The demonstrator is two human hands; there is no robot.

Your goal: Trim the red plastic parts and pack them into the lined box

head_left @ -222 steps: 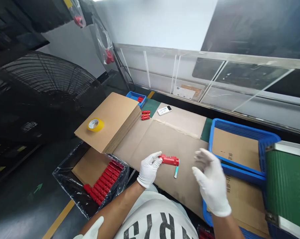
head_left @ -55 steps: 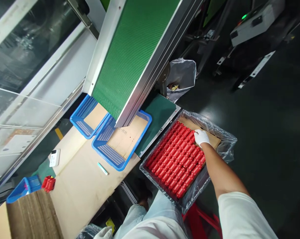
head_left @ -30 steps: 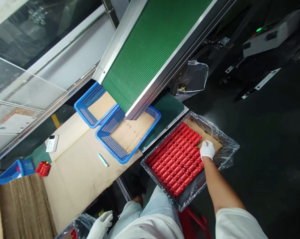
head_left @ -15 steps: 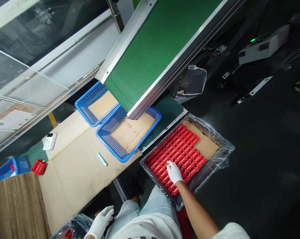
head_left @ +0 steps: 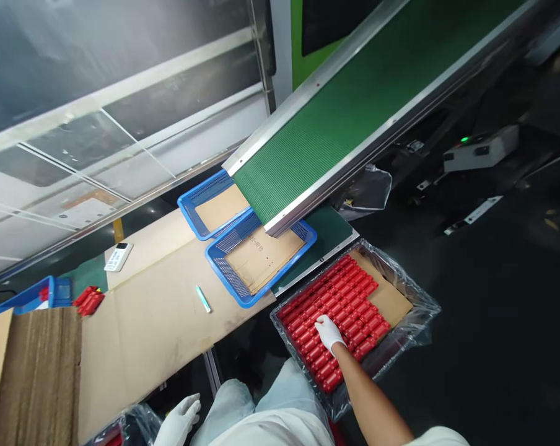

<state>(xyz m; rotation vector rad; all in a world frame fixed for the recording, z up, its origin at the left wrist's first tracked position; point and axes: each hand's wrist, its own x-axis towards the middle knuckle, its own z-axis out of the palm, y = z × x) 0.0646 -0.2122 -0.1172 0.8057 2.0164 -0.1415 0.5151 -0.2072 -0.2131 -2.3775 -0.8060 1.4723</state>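
My right hand (head_left: 329, 333), in a white glove, rests on rows of red cylindrical parts (head_left: 354, 314) in a plastic-lined box (head_left: 391, 347). Its fingers are curled together, and what they may hold is hidden under the glove. The parts lie side by side on brown cardboard (head_left: 394, 297), which shows bare at the box's far right corner. Low by my left thigh hangs my left hand (head_left: 182, 421), also gloved, with loosely bent fingers apart and nothing in them. It is nearest to a second plastic-lined box (head_left: 138, 424), partly cut off by the frame.
A green conveyor (head_left: 317, 148) slopes down over two blue baskets, one nearer (head_left: 219, 282) and one farther (head_left: 187, 214). On the cardboard-covered table (head_left: 154, 328) lie a teal cutter-like tool (head_left: 203, 298), a white device (head_left: 118, 257), red parts (head_left: 89, 300) and stacked cardboard (head_left: 38, 378).
The view has tilted, shifting the table and baskets rightward and the box slightly down. My right hand's fingers have curled in over the red parts. My left hand stays low, still empty.
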